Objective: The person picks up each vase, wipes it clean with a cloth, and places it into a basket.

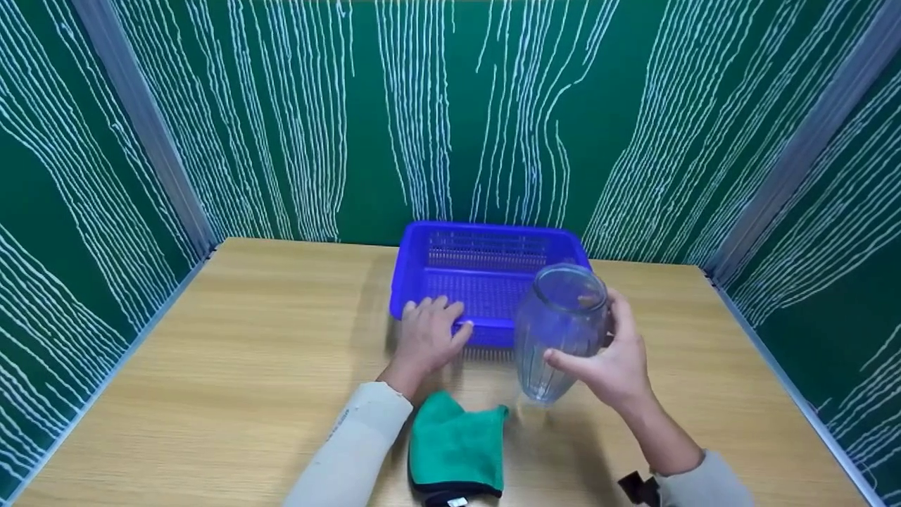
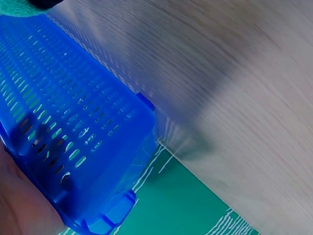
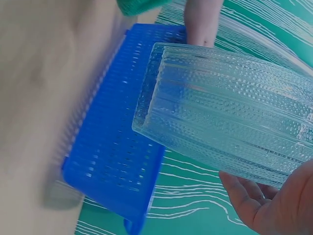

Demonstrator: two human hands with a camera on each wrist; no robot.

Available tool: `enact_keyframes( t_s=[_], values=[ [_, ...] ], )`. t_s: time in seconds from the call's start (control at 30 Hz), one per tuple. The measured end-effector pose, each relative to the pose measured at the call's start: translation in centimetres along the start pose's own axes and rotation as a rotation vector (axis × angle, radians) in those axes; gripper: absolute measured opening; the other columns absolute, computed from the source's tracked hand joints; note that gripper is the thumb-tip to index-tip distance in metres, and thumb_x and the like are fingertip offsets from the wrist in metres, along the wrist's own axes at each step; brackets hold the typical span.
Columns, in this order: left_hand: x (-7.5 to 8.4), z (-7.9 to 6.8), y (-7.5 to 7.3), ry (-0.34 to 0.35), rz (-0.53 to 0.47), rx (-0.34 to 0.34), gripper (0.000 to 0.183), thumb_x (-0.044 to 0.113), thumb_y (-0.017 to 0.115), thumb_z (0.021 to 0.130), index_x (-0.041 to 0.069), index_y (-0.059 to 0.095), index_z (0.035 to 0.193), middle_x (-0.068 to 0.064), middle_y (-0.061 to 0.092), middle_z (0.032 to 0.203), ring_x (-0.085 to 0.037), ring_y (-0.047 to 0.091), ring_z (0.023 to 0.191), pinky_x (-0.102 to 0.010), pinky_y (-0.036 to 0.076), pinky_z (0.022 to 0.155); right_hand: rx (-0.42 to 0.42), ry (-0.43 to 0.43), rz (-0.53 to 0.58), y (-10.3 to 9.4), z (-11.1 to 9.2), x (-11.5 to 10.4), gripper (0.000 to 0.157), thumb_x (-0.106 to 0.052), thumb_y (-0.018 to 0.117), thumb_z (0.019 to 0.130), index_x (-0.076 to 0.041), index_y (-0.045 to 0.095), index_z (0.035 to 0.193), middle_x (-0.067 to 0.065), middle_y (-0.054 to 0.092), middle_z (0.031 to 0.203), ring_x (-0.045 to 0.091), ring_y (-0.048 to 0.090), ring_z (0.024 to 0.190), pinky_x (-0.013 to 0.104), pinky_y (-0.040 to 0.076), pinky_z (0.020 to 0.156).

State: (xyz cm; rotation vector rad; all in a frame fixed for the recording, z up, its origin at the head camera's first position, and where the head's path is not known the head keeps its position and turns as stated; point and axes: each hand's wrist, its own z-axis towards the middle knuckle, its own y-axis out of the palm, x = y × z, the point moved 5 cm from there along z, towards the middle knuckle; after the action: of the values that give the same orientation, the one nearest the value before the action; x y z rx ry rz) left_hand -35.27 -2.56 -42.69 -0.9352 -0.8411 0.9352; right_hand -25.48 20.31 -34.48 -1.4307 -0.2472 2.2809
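A clear ribbed glass vase (image 1: 559,338) is held in my right hand (image 1: 619,362), thumb on the near side and fingers round the far side. It tilts, mouth up and away, beside the blue basket's near right corner. In the right wrist view the textured vase (image 3: 225,107) has its base off the table. My left hand (image 1: 429,334) grips the near left rim of the blue plastic basket (image 1: 406,282). Through the slotted wall of the basket (image 2: 98,98), dark finger shapes show in the left wrist view. Nearer me lies a green cloth (image 1: 457,443) with black edging.
The wooden table (image 1: 246,352) carries the basket towards its back edge. Behind it and at both sides rise green walls (image 1: 612,84) with white wavy lines, joined by grey corner posts (image 1: 795,141). A small white label (image 1: 457,502) shows on the cloth.
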Motion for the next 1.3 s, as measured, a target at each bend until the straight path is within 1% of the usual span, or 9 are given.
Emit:
enact_keyframes(
  t_s=[0.07,0.2,0.33,0.47,0.6,0.7,0.93,1.1,1.3],
  values=[
    [-0.1,0.1,0.0,-0.007,0.002,-0.01,0.048,0.053,0.031,0.086,0.025,0.052,0.118,0.001,0.055,0.116,-0.02,0.048,0.105,-0.041,0.033,0.081,0.007,-0.005,0.014,-0.2,0.5,-0.5,0.093,-0.02,0.084,0.053,-0.026,0.032,0.13,0.0,0.046,0.122,0.025,0.046,0.109,0.053,0.042,0.082],
    [-0.1,0.2,-0.1,-0.005,0.019,-0.02,0.049,0.055,0.029,0.086,0.026,0.051,0.118,0.002,0.055,0.115,-0.02,0.048,0.103,-0.04,0.033,0.079,0.018,-0.031,0.034,-0.5,1.5,-1.6,0.093,-0.017,0.084,0.052,-0.025,0.033,0.13,0.0,0.045,0.122,0.025,0.046,0.109,0.053,0.042,0.082],
    [-0.1,0.2,-0.1,0.01,0.02,-0.017,0.05,0.056,0.026,0.086,0.026,0.051,0.118,0.002,0.055,0.113,-0.019,0.048,0.099,-0.039,0.033,0.078,0.023,-0.057,0.028,-0.7,2.6,-2.4,0.091,-0.018,0.084,0.053,-0.025,0.033,0.129,0.0,0.045,0.122,0.024,0.045,0.11,0.053,0.041,0.084],
    [-0.1,0.2,-0.2,0.023,0.011,0.012,0.048,0.055,0.028,0.086,0.026,0.053,0.115,0.002,0.056,0.108,-0.018,0.048,0.093,-0.039,0.033,0.076,0.027,-0.081,0.022,-0.8,3.8,-3.1,0.088,-0.02,0.083,0.055,-0.026,0.033,0.127,-0.001,0.044,0.122,0.022,0.045,0.111,0.052,0.041,0.084],
    [-0.1,0.3,-0.4,0.04,0.02,0.066,0.039,0.051,0.035,0.086,0.024,0.057,0.103,0.003,0.057,0.093,-0.018,0.048,0.082,-0.038,0.034,0.07,0.04,-0.099,0.029,-0.9,5.0,-3.7,0.087,-0.021,0.083,0.054,-0.026,0.034,0.126,-0.001,0.046,0.12,0.022,0.047,0.109,0.052,0.042,0.082],
    [-0.1,0.4,-0.5,0.042,0.028,0.08,0.036,0.05,0.036,0.085,0.024,0.057,0.099,0.003,0.056,0.089,-0.018,0.049,0.08,-0.038,0.034,0.069,0.051,-0.104,0.032,-0.9,5.9,-4.0,0.086,-0.021,0.083,0.054,-0.026,0.035,0.125,-0.001,0.047,0.119,0.022,0.048,0.108,0.051,0.043,0.081],
    [-0.2,0.3,-0.2,0.005,0.018,0.027,0.046,0.054,0.032,0.086,0.025,0.054,0.114,0.002,0.057,0.108,-0.018,0.049,0.094,-0.04,0.034,0.077,0.065,-0.079,-0.01,-0.7,8.0,-3.6,0.086,-0.029,0.082,0.055,-0.026,0.034,0.126,-0.001,0.046,0.121,0.022,0.048,0.109,0.049,0.044,0.082],
    [-0.2,0.2,0.0,-0.007,0.009,0.012,0.048,0.055,0.03,0.086,0.026,0.052,0.117,0.002,0.056,0.113,-0.018,0.048,0.099,-0.04,0.034,0.08,0.081,-0.062,-0.044,-0.3,9.3,-2.9,0.087,-0.037,0.081,0.055,-0.028,0.032,0.126,-0.001,0.046,0.122,0.021,0.047,0.11,0.048,0.043,0.084],
    [0.1,0.2,0.2,-0.015,0.012,-0.019,0.049,0.056,0.028,0.086,0.027,0.051,0.119,0.002,0.054,0.118,-0.019,0.047,0.107,-0.043,0.033,0.084,0.081,-0.039,-0.047,0.1,10.6,-1.3,0.089,-0.04,0.08,0.055,-0.028,0.029,0.127,-0.001,0.044,0.124,0.021,0.047,0.111,0.049,0.043,0.084]
  ],
)
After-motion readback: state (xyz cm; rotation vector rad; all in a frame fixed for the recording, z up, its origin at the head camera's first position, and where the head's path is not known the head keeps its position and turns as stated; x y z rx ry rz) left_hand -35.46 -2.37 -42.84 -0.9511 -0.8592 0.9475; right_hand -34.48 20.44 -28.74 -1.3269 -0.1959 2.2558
